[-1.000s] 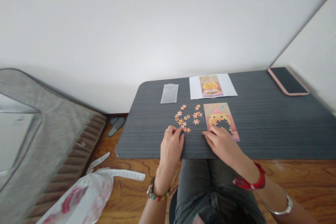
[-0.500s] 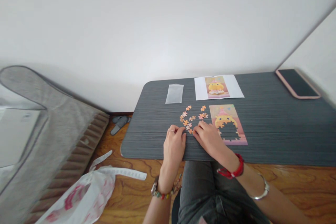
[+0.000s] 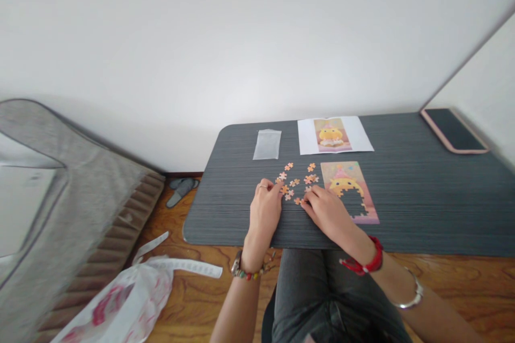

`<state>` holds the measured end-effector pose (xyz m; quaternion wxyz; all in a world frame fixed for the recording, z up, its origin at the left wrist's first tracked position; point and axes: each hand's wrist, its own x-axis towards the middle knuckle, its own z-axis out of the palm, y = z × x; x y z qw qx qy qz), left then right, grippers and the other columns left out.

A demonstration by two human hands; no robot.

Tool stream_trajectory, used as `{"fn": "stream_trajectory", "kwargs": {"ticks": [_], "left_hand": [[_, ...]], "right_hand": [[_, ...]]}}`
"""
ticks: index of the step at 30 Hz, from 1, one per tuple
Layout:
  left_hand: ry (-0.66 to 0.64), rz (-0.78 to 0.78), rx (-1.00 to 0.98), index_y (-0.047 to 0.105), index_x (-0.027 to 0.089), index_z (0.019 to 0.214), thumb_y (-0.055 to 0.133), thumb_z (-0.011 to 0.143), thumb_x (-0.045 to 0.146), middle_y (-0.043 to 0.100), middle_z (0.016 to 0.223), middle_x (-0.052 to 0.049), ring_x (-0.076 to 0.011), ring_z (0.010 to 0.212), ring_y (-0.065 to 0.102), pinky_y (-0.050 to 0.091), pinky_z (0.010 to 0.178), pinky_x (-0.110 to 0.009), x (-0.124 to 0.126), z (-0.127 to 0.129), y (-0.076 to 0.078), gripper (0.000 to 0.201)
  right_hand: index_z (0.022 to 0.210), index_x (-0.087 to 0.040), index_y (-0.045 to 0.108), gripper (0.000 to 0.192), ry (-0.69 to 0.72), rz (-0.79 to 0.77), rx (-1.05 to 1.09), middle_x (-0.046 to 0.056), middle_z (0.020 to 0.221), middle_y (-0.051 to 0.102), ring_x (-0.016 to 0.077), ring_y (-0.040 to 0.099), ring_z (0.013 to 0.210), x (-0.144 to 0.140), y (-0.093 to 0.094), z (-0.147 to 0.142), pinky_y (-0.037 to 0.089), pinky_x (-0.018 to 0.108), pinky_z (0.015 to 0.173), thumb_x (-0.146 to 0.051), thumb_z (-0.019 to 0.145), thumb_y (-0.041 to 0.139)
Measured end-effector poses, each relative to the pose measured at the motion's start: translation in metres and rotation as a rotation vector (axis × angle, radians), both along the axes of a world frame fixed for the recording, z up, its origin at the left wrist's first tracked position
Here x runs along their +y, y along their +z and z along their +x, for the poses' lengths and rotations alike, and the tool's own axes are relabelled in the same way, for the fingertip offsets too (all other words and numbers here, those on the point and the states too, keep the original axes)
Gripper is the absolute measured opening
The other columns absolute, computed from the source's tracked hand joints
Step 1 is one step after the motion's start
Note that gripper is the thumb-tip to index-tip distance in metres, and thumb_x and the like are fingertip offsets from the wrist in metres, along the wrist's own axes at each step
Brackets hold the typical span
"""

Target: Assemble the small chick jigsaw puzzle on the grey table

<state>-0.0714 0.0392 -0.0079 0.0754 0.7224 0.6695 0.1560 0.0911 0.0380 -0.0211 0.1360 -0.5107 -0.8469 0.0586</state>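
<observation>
left hand (image 3: 263, 211) loose | right hand (image 3: 326, 211) pinching puzzle piece (image 3: 298, 201) | near table edge (image 3: 225, 242)

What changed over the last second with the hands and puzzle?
The right hand left the half-built puzzle and moved left to the loose pieces, fingers on one. The left hand edged forward among them. Puzzle, reference print, plastic bag and phone stayed.

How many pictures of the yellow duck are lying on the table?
2. The printed reference picture lies at the table's far edge; the unfinished jigsaw puzzle lies just nearer, right of the loose pieces and the right hand.
</observation>
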Motion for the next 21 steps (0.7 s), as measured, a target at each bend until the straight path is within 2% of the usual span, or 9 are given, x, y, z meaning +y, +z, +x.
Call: {"fn": "stream_trajectory", "kwargs": {"ticks": [7,11,16,18,21], "left_hand": [[-0.015,-0.002,0.012,0.059,0.024,0.109,0.047,0.085,0.014,0.049,0.094,-0.005,-0.0165,0.087,0.05,0.046,0.072,-0.025,0.005,-0.001,0.006,0.029],[-0.008,-0.009,0.015,0.059,0.024,0.109,0.047,0.085,0.016,0.049,0.092,-0.004,-0.0164,0.086,0.05,0.046,0.073,-0.026,0.001,0.0,0.003,0.027],[0.0,0.014,-0.031,0.061,0.023,0.102,0.049,0.084,0.015,0.05,0.091,-0.004,-0.0171,0.089,0.051,0.047,0.077,-0.028,-0.005,0.003,0.0,0.023],[-0.012,0.009,-0.056,0.061,0.023,0.103,0.05,0.083,0.014,0.051,0.092,-0.004,-0.0175,0.09,0.052,0.048,0.078,-0.029,-0.006,0.004,0.0,0.025],[-0.011,-0.025,-0.084,0.061,0.021,0.105,0.052,0.083,0.015,0.052,0.093,-0.005,-0.0181,0.09,0.053,0.049,0.078,-0.03,-0.007,0.005,0.0,0.025]], "right_hand": [[0.087,-0.017,0.063,0.014,-0.026,-0.031,0.017,0.007,0.086,0.061,0.0197,0.057,0.081,0.01,0.004,0.023,0.041,0.031,0.072,-0.022,0.085,0.05],[0.089,-0.015,0.063,0.018,-0.073,-0.039,-0.035,0.009,0.088,0.06,0.0204,0.057,0.082,0.031,0.012,0.034,0.039,0.031,0.073,-0.023,0.087,0.047],[0.096,-0.016,0.063,0.019,-0.117,-0.053,-0.049,0.009,0.092,0.059,0.0184,0.056,0.077,0.066,0.021,0.028,0.037,0.029,0.067,-0.021,0.086,0.047],[0.097,-0.017,0.062,0.021,-0.098,-0.052,-0.09,0.009,0.094,0.058,0.0178,0.055,0.076,0.078,0.021,0.027,0.036,0.029,0.067,-0.017,0.086,0.045],[0.088,-0.016,0.063,0.018,-0.011,-0.077,-0.135,0.01,0.093,0.057,0.017,0.054,0.079,0.094,0.017,0.03,0.035,0.028,0.068,-0.013,0.085,0.046]]}}
